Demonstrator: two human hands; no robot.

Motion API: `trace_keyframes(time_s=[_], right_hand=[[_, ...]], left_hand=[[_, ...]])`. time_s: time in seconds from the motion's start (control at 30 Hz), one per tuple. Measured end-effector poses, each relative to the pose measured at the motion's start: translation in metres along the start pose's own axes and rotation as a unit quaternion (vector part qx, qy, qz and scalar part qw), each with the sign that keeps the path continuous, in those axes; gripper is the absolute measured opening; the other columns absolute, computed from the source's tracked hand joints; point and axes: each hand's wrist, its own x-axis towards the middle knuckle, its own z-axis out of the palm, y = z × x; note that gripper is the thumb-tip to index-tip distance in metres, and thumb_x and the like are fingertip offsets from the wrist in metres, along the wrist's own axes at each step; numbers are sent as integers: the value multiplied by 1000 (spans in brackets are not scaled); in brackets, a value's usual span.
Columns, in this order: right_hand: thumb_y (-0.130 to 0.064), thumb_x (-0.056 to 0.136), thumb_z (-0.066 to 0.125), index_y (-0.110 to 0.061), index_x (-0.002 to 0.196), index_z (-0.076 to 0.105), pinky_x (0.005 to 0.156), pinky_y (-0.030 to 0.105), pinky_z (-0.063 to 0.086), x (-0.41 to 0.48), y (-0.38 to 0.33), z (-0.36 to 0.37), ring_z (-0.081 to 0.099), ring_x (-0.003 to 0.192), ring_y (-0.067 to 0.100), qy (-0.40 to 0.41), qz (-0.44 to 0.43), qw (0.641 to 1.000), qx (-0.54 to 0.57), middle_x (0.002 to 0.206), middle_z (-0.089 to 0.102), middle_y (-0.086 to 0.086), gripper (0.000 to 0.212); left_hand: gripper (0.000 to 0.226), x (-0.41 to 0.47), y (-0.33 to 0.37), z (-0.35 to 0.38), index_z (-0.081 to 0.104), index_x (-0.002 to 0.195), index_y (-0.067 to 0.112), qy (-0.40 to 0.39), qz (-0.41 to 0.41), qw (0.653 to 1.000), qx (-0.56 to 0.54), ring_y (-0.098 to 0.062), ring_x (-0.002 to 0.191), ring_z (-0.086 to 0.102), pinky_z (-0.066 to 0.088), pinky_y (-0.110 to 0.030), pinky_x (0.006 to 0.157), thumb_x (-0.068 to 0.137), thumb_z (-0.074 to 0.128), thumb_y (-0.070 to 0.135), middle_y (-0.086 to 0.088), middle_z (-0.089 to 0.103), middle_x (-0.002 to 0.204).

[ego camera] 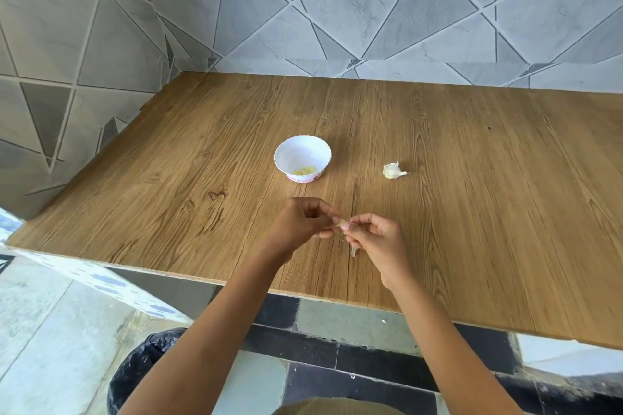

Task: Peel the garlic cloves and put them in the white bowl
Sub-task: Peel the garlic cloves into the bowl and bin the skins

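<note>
The small pale garlic clove [343,223] is pinched between both hands just above the near part of the brown wood-grain tabletop [472,212], its long axis running left to right. The left hand [303,224] grips one end and the right hand [377,236] pinches the other, with a thin strip of skin [353,251] dangling below. The round white scalloped bowl [293,150] stands just beyond, nearer the left hand, holding a few yellowish peeled cloves [305,171]. A whitish unpeeled garlic cluster [392,171] lies to its right.

Head-worn, down over table [472,199] (wide-angle)
</note>
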Motion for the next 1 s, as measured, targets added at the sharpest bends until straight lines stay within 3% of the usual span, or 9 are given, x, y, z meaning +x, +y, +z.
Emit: trace_keyframes(time_s=[0.1,0.2,0.3,0.37,0.53,0.7,0.83,1.0], right_hand=[[-16,84,70,-13,92,69,73,13,50,0,8,-3,65,81,6,7,-104,984,-146,87,70,-5,9],[-14,84,69,-11,102,69,76,17,50,-2,18,-6,64,86,7,29,-240,925,-292,96,70,-5,17],[-11,83,71,-10,104,68,76,25,48,-6,28,-6,64,87,15,48,-281,892,-352,94,70,-2,21],[-10,82,71,-9,104,68,81,28,49,-7,33,-6,64,91,18,59,-287,883,-368,97,70,0,22],[-9,83,70,-9,103,66,84,31,49,-7,40,-6,62,90,17,54,-290,881,-371,96,69,0,20],[-10,85,68,-9,109,66,88,31,49,-7,41,-8,62,99,19,54,-268,901,-336,103,68,1,24],[-11,88,64,-8,113,64,89,27,47,-12,40,-12,62,103,17,65,-247,920,-297,109,66,2,25],[-16,89,63,-9,117,63,86,23,47,-23,40,-26,63,104,18,74,-232,910,-334,113,67,3,29]], left_hand=[[5,2,-4,-9,70,88,2,74,2,997,12,-20,72,65,56,-29,71,83,69,3,-16,70,80],[5,14,-12,-27,71,79,10,189,11,977,93,-16,69,64,53,-28,70,80,71,5,-7,69,74],[5,27,-14,-43,71,82,9,264,31,940,216,-8,65,56,42,-17,63,80,68,6,5,63,70],[7,34,-17,-49,71,84,8,282,38,924,257,-11,67,55,42,-19,63,80,66,5,2,64,73],[10,40,-30,-55,71,82,7,257,43,914,310,-18,72,63,51,-27,67,79,65,0,-5,71,79],[11,25,-22,-56,74,89,8,252,73,917,302,-14,70,62,46,-23,65,83,66,4,-3,72,83],[27,5,-24,-43,74,94,5,183,72,907,372,-17,80,66,49,-22,70,83,52,-7,-5,73,94],[37,3,-32,-7,68,107,6,129,35,885,446,-25,92,63,53,-35,82,82,47,-10,-11,64,106]])
